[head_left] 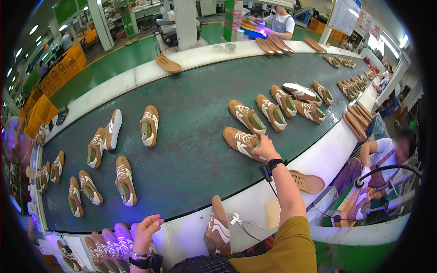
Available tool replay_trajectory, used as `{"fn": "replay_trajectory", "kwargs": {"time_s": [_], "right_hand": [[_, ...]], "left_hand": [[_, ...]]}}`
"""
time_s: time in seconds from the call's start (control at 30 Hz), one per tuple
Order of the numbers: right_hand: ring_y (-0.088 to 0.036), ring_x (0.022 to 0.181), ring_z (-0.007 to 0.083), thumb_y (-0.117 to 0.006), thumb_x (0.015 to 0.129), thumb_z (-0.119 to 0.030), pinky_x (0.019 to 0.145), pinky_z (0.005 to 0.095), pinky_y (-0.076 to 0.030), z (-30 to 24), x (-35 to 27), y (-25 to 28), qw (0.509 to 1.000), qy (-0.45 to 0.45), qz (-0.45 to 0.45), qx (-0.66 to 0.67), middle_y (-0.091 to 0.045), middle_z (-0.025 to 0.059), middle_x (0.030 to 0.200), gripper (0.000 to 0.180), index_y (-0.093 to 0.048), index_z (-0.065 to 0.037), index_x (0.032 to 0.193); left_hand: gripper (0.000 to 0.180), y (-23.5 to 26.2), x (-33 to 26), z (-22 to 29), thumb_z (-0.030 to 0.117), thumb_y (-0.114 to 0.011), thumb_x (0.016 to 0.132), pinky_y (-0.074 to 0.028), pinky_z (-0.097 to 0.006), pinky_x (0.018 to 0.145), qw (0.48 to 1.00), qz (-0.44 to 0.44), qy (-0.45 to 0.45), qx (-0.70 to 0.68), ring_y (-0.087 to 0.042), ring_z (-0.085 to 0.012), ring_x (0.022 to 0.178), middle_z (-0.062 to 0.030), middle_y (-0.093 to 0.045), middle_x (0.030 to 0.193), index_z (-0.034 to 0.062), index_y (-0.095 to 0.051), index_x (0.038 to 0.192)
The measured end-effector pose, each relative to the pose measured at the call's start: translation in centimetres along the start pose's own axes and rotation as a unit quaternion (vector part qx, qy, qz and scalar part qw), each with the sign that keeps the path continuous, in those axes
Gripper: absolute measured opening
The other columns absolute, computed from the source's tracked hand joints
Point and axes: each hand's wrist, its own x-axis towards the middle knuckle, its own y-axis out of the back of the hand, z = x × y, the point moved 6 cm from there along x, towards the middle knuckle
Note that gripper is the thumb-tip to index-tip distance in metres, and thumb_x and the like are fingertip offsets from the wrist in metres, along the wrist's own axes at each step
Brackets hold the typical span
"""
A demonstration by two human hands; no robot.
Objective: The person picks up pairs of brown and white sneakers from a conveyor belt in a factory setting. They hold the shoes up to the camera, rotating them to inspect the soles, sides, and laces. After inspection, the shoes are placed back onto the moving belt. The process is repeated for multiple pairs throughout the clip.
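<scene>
My right hand [266, 148] reaches out over the green conveyor belt, its fingers closed on the heel end of a tan sneaker [240, 140] with white stripes and laces. Right behind that shoe lies another tan sneaker [246, 114] with a green lining. My left hand [146, 231] is raised near the belt's front edge, fingers loosely bent and holding nothing. Below and beside it stands a row of sneakers [104, 250], partly lit purple. Between my arms a single sneaker [218, 227] rests on the white ledge, toe pointing away.
More sneakers lie across the conveyor belt [191, 104], in groups at left [124, 179] and right [271, 111]. A loose tan sole [307, 181] sits on the white ledge by my right forearm. Another sole [168, 63] lies on the far ledge. A co-worker [387, 157] sits at right beside a machine.
</scene>
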Motion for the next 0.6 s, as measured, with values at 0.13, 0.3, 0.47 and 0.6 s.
{"fn": "replay_trajectory", "kwargs": {"time_s": [0.13,0.3,0.47,0.6], "right_hand": [[-0.061,0.091,0.0326,-0.078,0.053,-0.028,0.081,0.0382,-0.049,1.6,0.5,-0.9,0.980,-0.070,-0.187,-0.013,-0.064,0.0196,0.094,0.054,-0.060,0.000,0.095],[-0.065,0.068,0.0195,-0.076,0.062,-0.022,0.065,0.0302,-0.051,0.7,-2.4,-3.4,0.912,-0.154,-0.185,0.333,-0.067,0.0123,0.079,0.036,-0.067,0.004,0.085],[-0.061,0.079,0.0111,-0.070,0.075,-0.014,0.073,0.0254,-0.049,-10.7,-8.7,-1.0,0.714,-0.117,-0.322,0.610,-0.065,0.0053,0.093,0.033,-0.061,0.002,0.103],[-0.056,0.092,0.0114,-0.072,0.075,-0.020,0.083,0.0268,-0.044,-17.0,-9.9,2.1,0.666,0.059,-0.464,0.581,-0.060,0.0028,0.103,0.044,-0.056,-0.002,0.112]], "left_hand": [[0.036,-4.4,2.0,1.4,0.014,-0.054,0.087,-0.047,-0.032,0.086,0.999,-0.042,-0.028,0.013,-0.059,-0.0213,0.098,-0.0153,-0.060,0.106,-0.0031,-0.050,0.118],[0.042,-9.0,5.8,2.8,0.014,-0.053,0.088,-0.046,-0.036,0.088,0.993,-0.081,-0.057,-0.058,-0.055,-0.0227,0.103,-0.0157,-0.056,0.112,-0.0005,-0.043,0.126],[0.056,-13.5,7.0,4.6,0.024,-0.058,0.086,-0.043,-0.042,0.093,0.977,-0.115,-0.078,-0.164,-0.050,-0.0264,0.108,-0.0153,-0.051,0.118,0.0019,-0.035,0.133],[0.069,-14.6,7.7,5.2,0.035,-0.063,0.081,-0.039,-0.048,0.098,0.941,-0.142,-0.091,-0.295,-0.047,-0.0320,0.114,-0.0163,-0.048,0.125,0.0029,-0.033,0.134]]}}
